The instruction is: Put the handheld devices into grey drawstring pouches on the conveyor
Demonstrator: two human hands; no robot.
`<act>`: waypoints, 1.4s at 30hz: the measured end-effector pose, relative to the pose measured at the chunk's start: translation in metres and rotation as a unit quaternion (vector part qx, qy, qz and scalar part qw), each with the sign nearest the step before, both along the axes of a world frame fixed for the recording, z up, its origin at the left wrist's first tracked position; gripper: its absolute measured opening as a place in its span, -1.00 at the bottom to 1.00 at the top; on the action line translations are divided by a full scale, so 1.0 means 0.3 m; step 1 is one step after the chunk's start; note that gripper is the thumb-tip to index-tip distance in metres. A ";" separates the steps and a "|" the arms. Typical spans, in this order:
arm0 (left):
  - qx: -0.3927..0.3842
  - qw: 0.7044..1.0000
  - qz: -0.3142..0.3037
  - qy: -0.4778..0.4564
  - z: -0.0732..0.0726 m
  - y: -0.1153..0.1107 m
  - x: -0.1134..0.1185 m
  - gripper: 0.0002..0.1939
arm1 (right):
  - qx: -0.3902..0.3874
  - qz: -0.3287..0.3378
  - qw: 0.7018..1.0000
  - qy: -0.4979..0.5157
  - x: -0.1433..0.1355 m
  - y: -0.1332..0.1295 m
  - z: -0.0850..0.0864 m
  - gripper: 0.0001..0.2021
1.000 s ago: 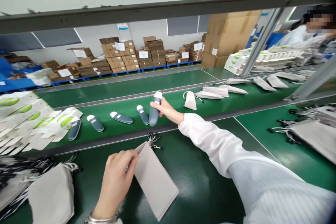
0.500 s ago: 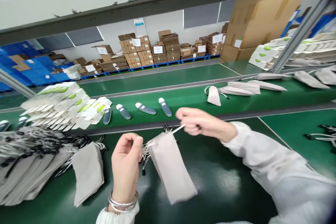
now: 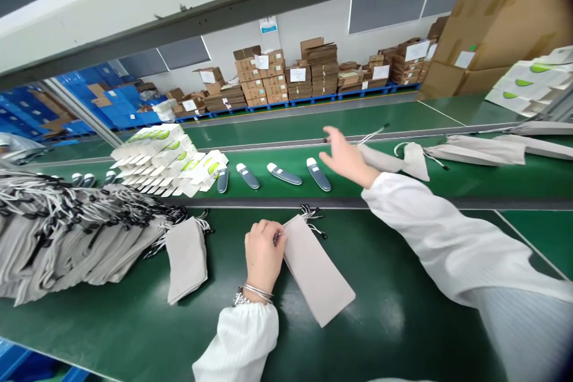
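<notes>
My left hand (image 3: pixel 263 253) is closed at the upper left corner of a light grey drawstring pouch (image 3: pixel 317 274), pinching its edge; the pouch slants across the dark green worktop with its cords and black toggles at the top. My right hand (image 3: pixel 347 158) reaches over the green belt, fingers spread, holding nothing. Just beyond its wrist lies another drawstring pouch (image 3: pixel 382 158), partly hidden by the hand. Left of this hand, several dark blue-grey oval devices with white ends, such as this device (image 3: pixel 318 174), lie in a row.
A large heap of grey pouches (image 3: pixel 80 250) covers the worktop's left, with a small pouch stack (image 3: pixel 187 259) beside it. White-and-green cartons (image 3: pixel 165 161) stand on the belt. More pouches (image 3: pixel 483 149) lie along the right. A metal beam (image 3: pixel 224 3) crosses overhead.
My right hand has let go of a pouch's cord and moved up over the belt, opening; a pouch now lies beside it there. My left hand stays near the worktop pouch. The view has shifted.
</notes>
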State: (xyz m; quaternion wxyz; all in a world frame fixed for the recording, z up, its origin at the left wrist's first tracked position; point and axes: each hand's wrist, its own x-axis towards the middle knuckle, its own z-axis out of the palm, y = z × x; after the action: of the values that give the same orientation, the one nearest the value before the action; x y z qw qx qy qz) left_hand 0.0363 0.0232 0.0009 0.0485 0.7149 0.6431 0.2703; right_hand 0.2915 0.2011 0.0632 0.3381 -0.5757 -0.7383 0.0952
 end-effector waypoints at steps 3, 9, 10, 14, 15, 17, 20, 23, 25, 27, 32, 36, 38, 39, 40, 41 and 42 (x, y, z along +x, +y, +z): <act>-0.001 0.999 0.001 0.033 0.010 -0.006 0.016 -0.88 | -0.172 -0.038 0.981 -0.077 -0.050 0.087 -0.118 -0.34; 0.011 0.997 -0.069 0.035 0.031 -0.009 0.008 -0.84 | -0.247 -0.004 0.969 0.005 -0.054 0.116 -0.172 -0.71; 0.009 0.995 -0.094 0.015 0.041 -0.016 0.003 -0.85 | -0.241 0.007 0.970 0.030 -0.053 0.102 -0.158 -0.74; -0.030 0.977 -0.166 -0.132 0.106 -0.050 0.001 -0.88 | -0.175 0.086 0.956 0.221 -0.071 -0.017 -0.065 -0.76; -0.040 0.968 -0.180 -0.168 0.123 -0.056 0.007 -0.87 | -0.150 0.122 0.934 0.301 -0.082 -0.059 -0.038 -0.72; -0.047 0.952 -0.203 -0.225 0.152 -0.061 0.028 -0.84 | -0.112 0.195 0.879 0.420 -0.107 -0.146 0.009 -0.60; -0.006 0.943 -0.188 -0.274 0.176 -0.059 0.066 -0.85 | -0.165 0.288 0.860 0.388 -0.139 -0.266 0.045 -0.53; 0.063 0.945 -0.133 -0.291 0.187 -0.059 0.091 -0.89 | -0.294 0.377 0.843 0.247 -0.130 -0.350 0.043 -0.66; 0.084 0.944 -0.112 -0.300 0.193 -0.057 0.090 -0.90 | -0.360 0.397 0.815 0.221 -0.090 -0.391 0.044 -0.67; 0.089 0.930 -0.080 -0.348 0.196 -0.051 0.079 -0.87 | -0.389 0.367 0.789 0.302 -0.025 -0.427 0.059 -0.71; 0.075 0.906 -0.060 -0.412 0.152 -0.007 0.054 -0.89 | -0.302 0.218 0.762 0.529 0.142 -0.492 0.159 -0.83; 0.024 0.970 -0.048 -0.236 0.052 0.019 0.053 -0.86 | -0.056 0.151 0.805 0.571 0.183 -0.435 0.227 -0.92; -0.011 0.987 -0.025 -0.158 0.005 0.018 0.053 -0.88 | 0.095 0.113 0.856 0.496 0.168 -0.352 0.224 -0.85; -0.022 0.991 -0.017 -0.128 -0.011 0.014 0.054 -0.90 | 0.137 0.089 0.891 0.423 0.152 -0.300 0.208 -0.78; -0.025 0.995 -0.009 -0.097 -0.021 0.008 0.056 -0.91 | 0.150 0.063 0.930 0.331 0.129 -0.245 0.183 -0.67; -0.017 0.998 -0.002 -0.064 -0.026 0.002 0.059 -0.92 | 0.130 0.039 0.965 0.224 0.101 -0.189 0.148 -0.55; -0.001 1.000 0.005 -0.030 -0.027 -0.003 0.062 -0.92 | 0.088 0.021 0.989 0.119 0.068 -0.134 0.106 -0.45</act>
State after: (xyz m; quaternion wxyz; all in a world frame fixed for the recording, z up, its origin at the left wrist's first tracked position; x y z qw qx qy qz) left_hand 0.0549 0.0222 -0.0072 0.0671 0.7030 0.6455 0.2910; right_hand 0.3118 0.1609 0.0949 0.4706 -0.5128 -0.7104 0.1048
